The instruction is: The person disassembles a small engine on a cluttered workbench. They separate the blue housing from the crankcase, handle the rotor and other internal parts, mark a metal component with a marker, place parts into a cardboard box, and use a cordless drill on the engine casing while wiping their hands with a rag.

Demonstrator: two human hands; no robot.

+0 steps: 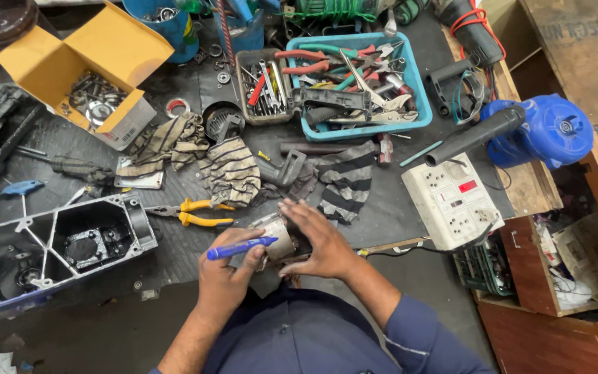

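Left hand (226, 273) pinches a blue-handled screwdriver (242, 247) against the small metal motor part (278, 239) at the mat's near edge, right hand (320, 242) cupped over it with fingers spread (tip hidden), so a slip could gouge the part or jab the palm.

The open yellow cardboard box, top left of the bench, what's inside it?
The yellow cardboard box holds a loose pile of metal washers, rings and bolts. Its bottom, and anything under the pile, is covered.
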